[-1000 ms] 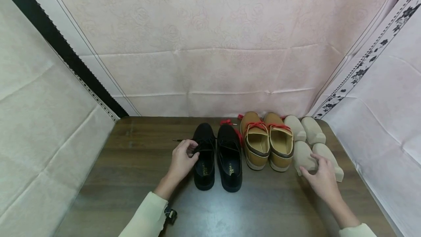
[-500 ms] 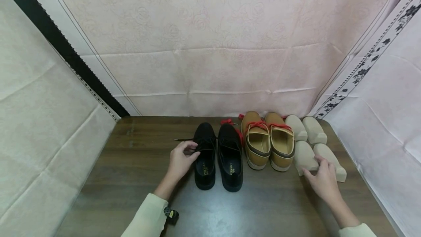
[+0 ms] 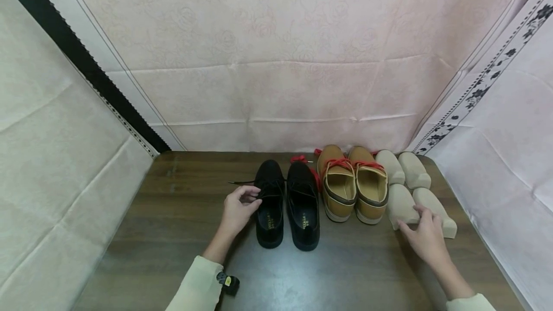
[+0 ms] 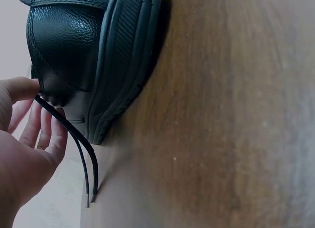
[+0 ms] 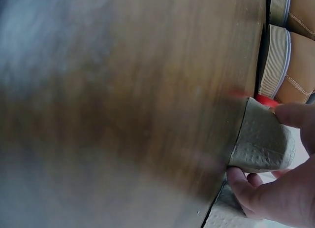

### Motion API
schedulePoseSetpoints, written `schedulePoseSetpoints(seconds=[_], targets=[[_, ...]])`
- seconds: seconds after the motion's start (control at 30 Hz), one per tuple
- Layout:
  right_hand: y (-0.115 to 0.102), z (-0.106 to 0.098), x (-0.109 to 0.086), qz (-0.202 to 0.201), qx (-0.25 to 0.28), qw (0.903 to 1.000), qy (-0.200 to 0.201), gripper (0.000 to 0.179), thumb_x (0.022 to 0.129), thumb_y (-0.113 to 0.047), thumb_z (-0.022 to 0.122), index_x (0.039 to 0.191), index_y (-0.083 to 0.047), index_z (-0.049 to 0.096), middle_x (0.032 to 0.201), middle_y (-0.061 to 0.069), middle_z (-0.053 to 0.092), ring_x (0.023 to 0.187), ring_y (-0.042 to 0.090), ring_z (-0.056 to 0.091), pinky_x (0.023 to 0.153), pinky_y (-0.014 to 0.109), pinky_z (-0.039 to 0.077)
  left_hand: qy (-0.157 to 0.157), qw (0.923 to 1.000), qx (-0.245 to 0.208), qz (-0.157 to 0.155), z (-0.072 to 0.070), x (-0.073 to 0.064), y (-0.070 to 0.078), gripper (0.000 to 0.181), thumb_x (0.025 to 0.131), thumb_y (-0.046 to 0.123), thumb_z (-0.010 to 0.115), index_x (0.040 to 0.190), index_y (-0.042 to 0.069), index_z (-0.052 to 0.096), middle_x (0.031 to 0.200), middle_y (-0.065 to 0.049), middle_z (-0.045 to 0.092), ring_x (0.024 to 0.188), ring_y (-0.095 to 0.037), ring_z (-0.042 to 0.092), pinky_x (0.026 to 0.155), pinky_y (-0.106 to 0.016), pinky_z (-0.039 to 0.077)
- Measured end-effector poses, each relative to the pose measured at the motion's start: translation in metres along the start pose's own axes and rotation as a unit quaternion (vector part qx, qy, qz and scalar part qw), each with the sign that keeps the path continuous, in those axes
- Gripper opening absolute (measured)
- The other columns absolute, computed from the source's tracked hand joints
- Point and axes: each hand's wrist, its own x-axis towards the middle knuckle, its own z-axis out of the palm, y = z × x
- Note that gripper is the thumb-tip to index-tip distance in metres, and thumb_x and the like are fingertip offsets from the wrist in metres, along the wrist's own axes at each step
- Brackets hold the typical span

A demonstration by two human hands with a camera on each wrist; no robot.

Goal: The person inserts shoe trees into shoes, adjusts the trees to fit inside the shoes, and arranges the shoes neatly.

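Altogether four shoes [image 3: 270, 212], four blocks [image 3: 400, 202]; right hand [image 3: 425, 238] round one, left hand [image 3: 236, 211], hold unclear.

The left sleeve [image 3: 196, 284] and right sleeve [image 3: 471, 303] exit the head view at 7 and 4 o'clock; gold lettering [image 3: 270, 221] inside the black shoes [image 3: 270, 241] is too small to read. The left-wrist view crops one of the pair at 11 o'clock and the left hand [image 4: 29, 149] at 9, while the right-wrist view blurs the tabletop [image 5: 123, 90] and cuts the tan shoes [image 5: 293, 65] at 2.
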Motion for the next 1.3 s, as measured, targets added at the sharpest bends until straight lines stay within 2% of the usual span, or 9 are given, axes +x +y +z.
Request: schedulePoseSetpoints(seconds=[0.13,0.3,0.6,0.93,1.3], targets=[[0.0003,-0.0004,-0.0013,0.006,0.001,1.0,-0.005,0.075,0.095,-0.023,0.073,0.146,0.016,0.034,0.137,0.049,0.031,0.126,0.059,0.032,0.094,0.072,0.037,-0.005,0.9997,-0.022,0.002,-0.0004,0.0008,-0.0038,0.022,0.085,-0.005,0.079,0.104,0.005,0.076,0.108,-0.014,0.069,0.094,-0.024,0.067,0.076,-0.019,0.058],[0.0017,-0.0014,-0.0011,0.008,-0.002,0.9999,-0.011,0.075,0.095,-0.024,0.073,0.146,0.014,0.034,0.137,0.05,0.031,0.127,0.062,0.032,0.093,0.072,0.038,-0.009,0.9996,-0.028,-0.004,-0.0004,0.0017,-0.0075,0.022,0.086,-0.004,0.079,0.105,0.006,0.077,0.107,-0.013,0.068,0.095,-0.024,0.067,0.077,-0.018,0.057],[0.0015,-0.0041,-0.0022,-0.008,-0.02,0.9997,-0.006,0.072,0.095,-0.024,0.074,0.145,0.012,0.038,0.134,0.048,0.041,0.125,0.061,0.035,0.091,0.072,0.04,-0.001,0.9996,-0.026,-0.009,0.0011,-0.0003,-0.0083,0.023,0.086,-0.001,0.081,0.108,0.005,0.077,0.109,-0.015,0.068,0.099,-0.029,0.067,0.076,-0.017,0.056],[0.0015,-0.0036,-0.0038,-0.028,-0.034,0.9988,0.023,0.066,0.091,-0.019,0.078,0.14,0.009,0.045,0.126,0.049,0.051,0.112,0.057,0.043,0.085,0.067,0.041,0.005,0.9997,0.004,0.025,0.0015,-0.0017,-0.006,0.02,0.088,0.001,0.079,0.104,0.013,0.079,0.104,-0.008,0.069,0.095,-0.022,0.069,0.078,-0.019,0.059],[-0.0007,-0.0079,-0.0045,-0.04,-0.036,0.9978,0.04,0.064,0.089,-0.017,0.078,0.138,0.011,0.048,0.123,0.046,0.054,0.11,0.056,0.045,0.086,0.066,0.04,0.015,0.9992,0.009,0.036,0.0019,-0.0012,-0.0091,0.016,0.089,0.004,0.079,0.102,0.014,0.08,0.1,-0.005,0.069,0.093,-0.019,0.069,0.078,-0.021,0.06]])
